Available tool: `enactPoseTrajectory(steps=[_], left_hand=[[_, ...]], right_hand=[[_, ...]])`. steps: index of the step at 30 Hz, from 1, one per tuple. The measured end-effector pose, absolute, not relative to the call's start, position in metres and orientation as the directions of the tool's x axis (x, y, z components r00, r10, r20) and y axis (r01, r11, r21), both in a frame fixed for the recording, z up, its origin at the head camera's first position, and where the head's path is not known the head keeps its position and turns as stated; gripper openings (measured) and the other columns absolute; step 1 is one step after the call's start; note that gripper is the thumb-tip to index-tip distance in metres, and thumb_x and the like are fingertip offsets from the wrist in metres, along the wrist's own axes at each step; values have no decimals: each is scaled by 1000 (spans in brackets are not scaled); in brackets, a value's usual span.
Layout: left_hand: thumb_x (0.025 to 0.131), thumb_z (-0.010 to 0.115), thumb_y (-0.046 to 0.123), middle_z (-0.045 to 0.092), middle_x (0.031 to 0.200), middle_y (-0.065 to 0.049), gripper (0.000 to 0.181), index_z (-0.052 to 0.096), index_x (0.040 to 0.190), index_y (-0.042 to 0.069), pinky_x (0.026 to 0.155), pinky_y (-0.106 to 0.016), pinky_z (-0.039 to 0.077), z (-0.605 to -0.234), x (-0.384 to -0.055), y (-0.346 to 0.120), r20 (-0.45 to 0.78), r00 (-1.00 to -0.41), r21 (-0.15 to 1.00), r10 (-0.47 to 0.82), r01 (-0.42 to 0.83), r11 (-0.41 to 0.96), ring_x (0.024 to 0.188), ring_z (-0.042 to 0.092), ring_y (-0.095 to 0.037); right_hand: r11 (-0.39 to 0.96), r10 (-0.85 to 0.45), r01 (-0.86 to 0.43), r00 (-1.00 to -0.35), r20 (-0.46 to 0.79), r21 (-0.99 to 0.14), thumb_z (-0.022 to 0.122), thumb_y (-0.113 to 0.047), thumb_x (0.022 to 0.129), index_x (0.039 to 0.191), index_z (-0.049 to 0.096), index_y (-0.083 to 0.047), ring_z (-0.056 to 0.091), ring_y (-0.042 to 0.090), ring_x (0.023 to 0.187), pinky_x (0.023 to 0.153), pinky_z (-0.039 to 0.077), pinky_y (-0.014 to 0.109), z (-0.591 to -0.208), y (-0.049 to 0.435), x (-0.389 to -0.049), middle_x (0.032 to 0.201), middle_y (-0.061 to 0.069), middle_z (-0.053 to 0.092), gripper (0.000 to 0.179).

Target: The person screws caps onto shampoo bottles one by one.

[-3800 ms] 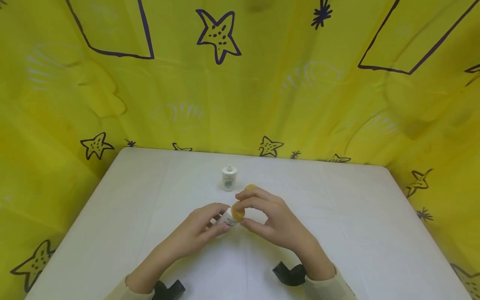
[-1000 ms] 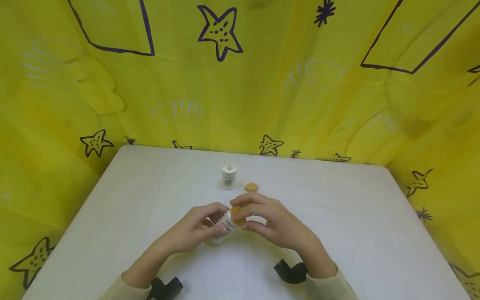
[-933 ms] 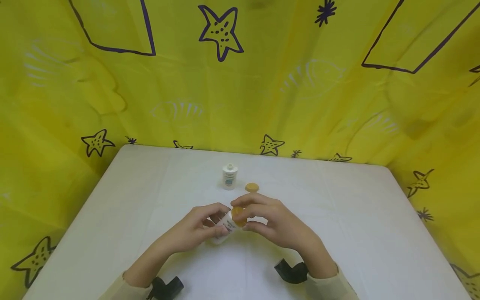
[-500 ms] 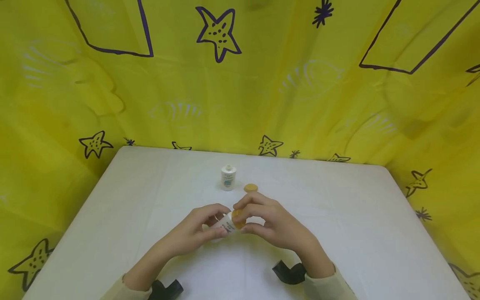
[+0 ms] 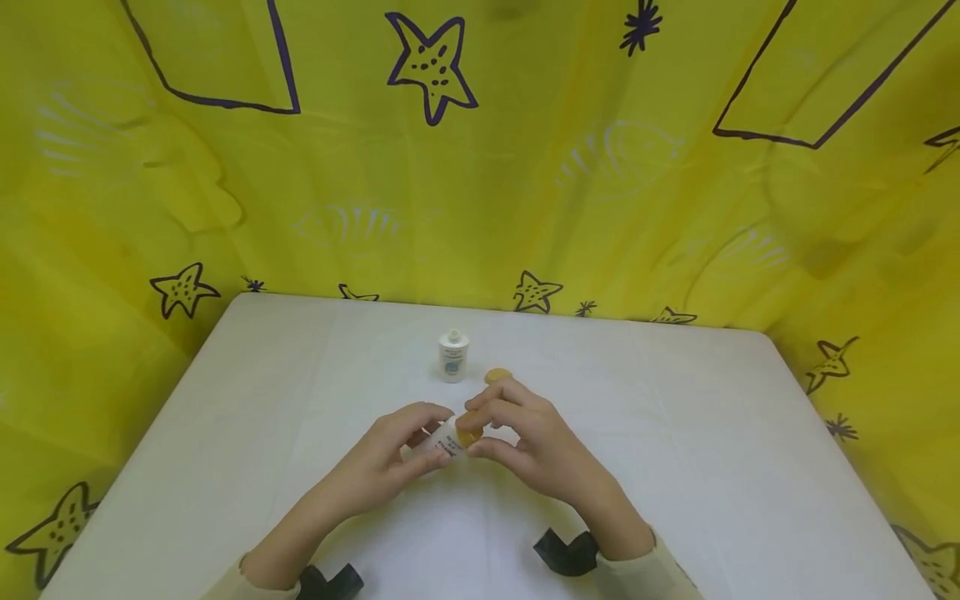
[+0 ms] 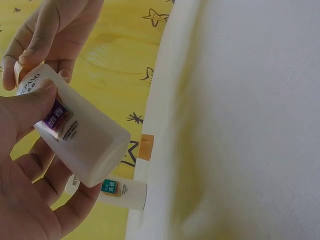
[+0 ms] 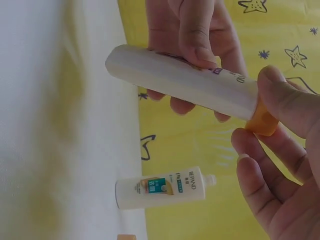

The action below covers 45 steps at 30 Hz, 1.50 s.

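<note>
My left hand [image 5: 393,457] grips a tilted white plastic bottle [image 6: 92,137] with a purple label, held above the table. Its orange cap [image 7: 263,120] sits at the bottle's upper end. Thumb and fingers of my right hand [image 5: 534,433] pinch that cap from the side. Whether the cap is loose or tight cannot be seen. Beyond the hands a second white bottle [image 5: 453,360], with a green label [image 7: 157,185], stands upright without a cap, its narrow neck bare. A loose orange cap [image 5: 497,375] lies on the table beside it, partly behind my right fingers.
A white-covered table [image 5: 675,433] spreads beneath both hands. A yellow curtain [image 5: 345,167] with starfish drawings hangs along its far edge and sides. Black wrist mounts [image 5: 567,552] sit at both forearms, close above the table.
The held bottle has turned, so its cap, earlier facing the head camera, now shows more from the side. My right fingers have shifted around the cap. The standing bottle stays put.
</note>
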State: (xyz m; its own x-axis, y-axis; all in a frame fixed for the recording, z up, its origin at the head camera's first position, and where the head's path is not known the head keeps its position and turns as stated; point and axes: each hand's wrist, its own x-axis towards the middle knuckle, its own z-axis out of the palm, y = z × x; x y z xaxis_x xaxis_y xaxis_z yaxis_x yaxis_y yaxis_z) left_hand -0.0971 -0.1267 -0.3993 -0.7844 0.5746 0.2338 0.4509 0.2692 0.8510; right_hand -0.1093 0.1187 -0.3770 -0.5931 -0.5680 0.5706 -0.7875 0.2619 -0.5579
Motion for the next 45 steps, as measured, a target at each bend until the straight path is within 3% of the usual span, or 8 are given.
enactPoseTrajectory(steps=[8,13,19,25,37,45], left_hand=[[98,65,19,67,106,1,26,61,123,17,80,-33,57,-397,-100,-125,245,-773,875,585,436,211,83,70,-11],[99,64,22,67,109,2,23,62,122,18,83,-33,54,-397,-99,-125,220,-766,885,604,418,208,84,69,-12],[97,66,21,67,108,4,27,62,124,20,77,-31,55,-400,-97,-125,254,-771,858,585,459,232,86,67,-11],[94,70,24,65,109,11,32,60,125,24,76,-29,54,-402,-94,-125,281,-795,796,538,506,332,90,62,-9],[92,72,28,61,105,14,32,62,122,20,73,-28,51,-400,-91,-122,363,-805,658,470,578,482,85,55,-5],[90,76,26,60,101,13,34,63,120,19,71,-23,50,-400,-91,-119,413,-797,591,440,602,537,83,55,-5]], right_hand=[[252,-547,-767,-616,567,-591,80,-16,86,118,69,-16,62,14,110,76,55,27,-375,118,-110,123,1,64,34],[206,-577,-785,-579,576,-584,78,-9,85,110,72,-17,64,12,102,73,55,26,-374,121,-111,114,-2,69,27],[157,-576,-797,-554,601,-583,80,-9,84,108,71,-17,62,11,98,70,54,25,-377,121,-113,107,-3,70,27],[238,-554,-780,-598,579,-578,81,-17,84,107,68,-19,59,7,93,70,53,24,-382,117,-110,105,-7,66,26],[342,-494,-760,-645,583,-552,79,-24,86,106,67,-20,58,5,91,68,53,31,-382,110,-107,97,-10,61,24],[395,-433,-727,-686,584,-561,79,-25,86,106,67,-20,59,4,89,66,50,28,-383,106,-104,95,-11,63,24]])
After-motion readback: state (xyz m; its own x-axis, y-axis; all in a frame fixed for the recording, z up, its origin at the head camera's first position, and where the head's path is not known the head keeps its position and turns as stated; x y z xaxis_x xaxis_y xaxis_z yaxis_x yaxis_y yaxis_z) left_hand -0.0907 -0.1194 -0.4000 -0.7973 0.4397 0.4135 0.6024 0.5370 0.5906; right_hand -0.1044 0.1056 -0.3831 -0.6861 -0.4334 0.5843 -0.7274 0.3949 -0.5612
